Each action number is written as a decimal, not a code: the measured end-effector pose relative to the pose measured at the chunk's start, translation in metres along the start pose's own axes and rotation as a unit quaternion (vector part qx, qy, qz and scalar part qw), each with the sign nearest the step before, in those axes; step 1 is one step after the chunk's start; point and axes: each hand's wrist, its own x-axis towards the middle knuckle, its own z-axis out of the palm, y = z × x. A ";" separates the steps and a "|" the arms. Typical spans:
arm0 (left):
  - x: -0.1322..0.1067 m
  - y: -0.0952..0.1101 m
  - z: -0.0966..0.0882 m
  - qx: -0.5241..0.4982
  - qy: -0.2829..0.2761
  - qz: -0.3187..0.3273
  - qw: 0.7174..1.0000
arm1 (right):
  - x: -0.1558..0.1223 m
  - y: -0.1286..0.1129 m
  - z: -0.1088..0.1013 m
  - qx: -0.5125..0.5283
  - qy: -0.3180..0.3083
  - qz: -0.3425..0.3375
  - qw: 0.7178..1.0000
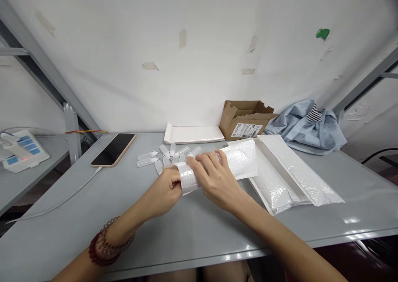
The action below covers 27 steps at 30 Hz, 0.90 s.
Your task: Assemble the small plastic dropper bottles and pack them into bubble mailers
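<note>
A white bubble mailer (236, 159) lies on the grey table (192, 232) in front of me, its open end towards my left. My left hand (164, 190) is closed around that end, fingers tucked at the mouth of the mailer. My right hand (214, 176) rests on top of the mailer with its fingers curled over the same end. Just behind my hands lie several small clear plastic tags (164, 154) in a loose cluster.
A stack of white bubble mailers (289, 174) lies to the right. At the back stand a flat white envelope (192, 133), an open cardboard box (245, 118) and a crumpled blue cloth (307, 124). A phone (113, 149) on a cable lies back left.
</note>
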 end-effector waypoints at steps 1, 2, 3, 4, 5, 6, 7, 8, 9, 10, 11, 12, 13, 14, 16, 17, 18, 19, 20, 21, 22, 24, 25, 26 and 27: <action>0.000 0.001 -0.005 -0.009 -0.022 -0.009 1.000 | 0.000 0.001 -0.001 -0.002 -0.002 -0.001 1.000; -0.001 0.001 -0.011 -0.016 -0.027 -0.021 0.999 | 0.000 0.003 -0.002 -0.003 -0.002 0.001 1.000; -0.002 0.001 -0.016 -0.026 -0.015 -0.040 0.999 | 0.000 0.005 -0.003 -0.005 0.000 0.007 1.000; -0.002 0.000 -0.022 -0.038 0.026 -0.065 0.997 | 0.001 0.008 -0.004 -0.006 0.005 0.014 1.000; -0.002 -0.001 -0.026 -0.040 0.095 -0.090 0.991 | 0.001 0.011 -0.005 -0.008 0.010 0.023 1.000; -0.002 -0.002 -0.029 -0.035 0.161 -0.111 0.980 | 0.001 0.014 -0.005 -0.010 0.017 0.031 0.999; -0.002 -0.004 -0.030 -0.027 0.210 -0.131 0.969 | 0.000 0.017 -0.006 -0.011 0.023 0.037 0.999; -0.001 -0.006 -0.030 -0.020 0.227 -0.149 0.962 | 0.000 0.019 -0.006 -0.011 0.026 0.038 0.999; -0.001 -0.008 -0.028 -0.022 0.206 -0.165 0.964 | 0.000 0.020 -0.006 -0.010 0.029 0.036 0.999; 0.000 -0.009 -0.025 -0.037 0.162 -0.182 0.969 | 0.000 0.020 -0.006 -0.008 0.030 0.030 0.999; 0.000 -0.011 -0.021 -0.062 0.115 -0.199 0.971 | -0.001 0.019 -0.006 -0.006 0.029 0.021 0.999; 0.000 -0.012 -0.017 -0.093 0.085 -0.214 0.969 | -0.001 0.018 -0.006 -0.006 0.029 0.012 0.999; 0.000 -0.013 -0.013 -0.128 0.078 -0.229 0.962 | -0.001 0.017 -0.006 -0.007 0.030 0.005 1.000; 0.000 -0.013 -0.008 -0.166 0.092 -0.242 0.951 | -0.001 0.015 -0.005 -0.010 0.034 0.002 0.999; -0.001 -0.012 -0.002 -0.248 0.144 -0.268 0.920 | -0.001 0.012 -0.003 -0.017 0.052 0.005 0.999; 0.000 -0.011 0.000 -0.286 0.163 -0.278 0.902 | -0.001 0.010 -0.001 -0.020 0.064 0.008 0.998; 0.000 -0.009 0.002 -0.316 0.173 -0.288 0.887 | -0.001 0.010 0.000 -0.022 0.077 0.008 0.997; 0.000 -0.008 0.003 -0.336 0.174 -0.295 0.877 | -0.001 0.009 0.002 -0.022 0.088 0.005 0.996; 0.001 -0.006 0.003 -0.348 0.170 -0.299 0.872 | -0.001 0.009 0.003 -0.021 0.096 -0.001 0.995; 0.000 -0.004 0.002 -0.349 0.165 -0.299 0.873 | -0.001 0.009 0.004 -0.019 0.101 -0.006 0.995; 0.000 -0.003 0.001 -0.340 0.162 -0.291 0.879 | -0.001 0.010 0.004 -0.015 0.102 -0.009 0.995; -0.004 0.000 -0.001 -0.295 0.165 -0.247 0.908 | -0.001 0.012 0.003 -0.004 0.097 -0.005 0.995; -0.006 0.001 -0.002 -0.260 0.168 -0.208 0.928 | -0.001 0.014 0.001 0.002 0.092 0.000 0.996; -0.008 0.002 -0.003 -0.213 0.172 -0.159 0.949 | -0.001 0.015 0.000 0.009 0.085 0.006 0.996; -0.010 0.004 -0.004 -0.154 0.180 -0.100 0.966 | -0.001 0.017 -0.002 0.015 0.078 0.011 0.997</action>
